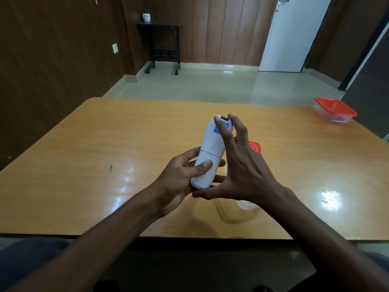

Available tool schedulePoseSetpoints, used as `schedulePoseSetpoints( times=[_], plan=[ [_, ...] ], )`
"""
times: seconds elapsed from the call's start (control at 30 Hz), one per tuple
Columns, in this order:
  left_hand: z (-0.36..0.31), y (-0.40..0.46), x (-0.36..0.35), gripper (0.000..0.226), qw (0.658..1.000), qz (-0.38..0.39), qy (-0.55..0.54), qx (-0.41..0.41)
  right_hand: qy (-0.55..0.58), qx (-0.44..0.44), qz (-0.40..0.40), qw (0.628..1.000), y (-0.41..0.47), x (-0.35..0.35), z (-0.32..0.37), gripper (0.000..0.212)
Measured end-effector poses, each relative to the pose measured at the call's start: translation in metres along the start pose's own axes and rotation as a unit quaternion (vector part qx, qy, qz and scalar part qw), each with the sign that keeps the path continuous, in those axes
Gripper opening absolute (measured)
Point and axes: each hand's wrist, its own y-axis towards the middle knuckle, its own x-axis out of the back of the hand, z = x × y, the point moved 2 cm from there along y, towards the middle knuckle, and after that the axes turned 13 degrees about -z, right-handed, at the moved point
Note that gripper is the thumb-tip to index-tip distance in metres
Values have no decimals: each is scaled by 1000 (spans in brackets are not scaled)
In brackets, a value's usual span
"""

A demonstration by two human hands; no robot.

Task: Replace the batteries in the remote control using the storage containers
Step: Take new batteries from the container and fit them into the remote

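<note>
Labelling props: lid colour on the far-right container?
Red lid on the clear container, seen in the head view.

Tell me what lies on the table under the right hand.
Under the right hand shows the rim of a clear open container and, beyond the knuckles, a corner of a red lid. The hand covers the rest, so any contents cannot be seen.
</note>
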Motion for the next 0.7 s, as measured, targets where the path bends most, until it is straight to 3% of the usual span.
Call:
schedulePoseSetpoints(
  times=[0.17, 0.5, 0.7],
  plan=[
    [6, -5, -4, 26, 999, -3, 46, -23, -1, -6, 15, 1000, -2, -1, -4, 157],
    [7, -7, -2, 28, 995, -16, 55, -77, -13, 0, -32, 999, -1, -7, 4, 120],
    [5, -6, -2, 25, 996, -43, 41, -70, 2, 4, -43, 999, 3, -8, 1, 126]
  ],
)
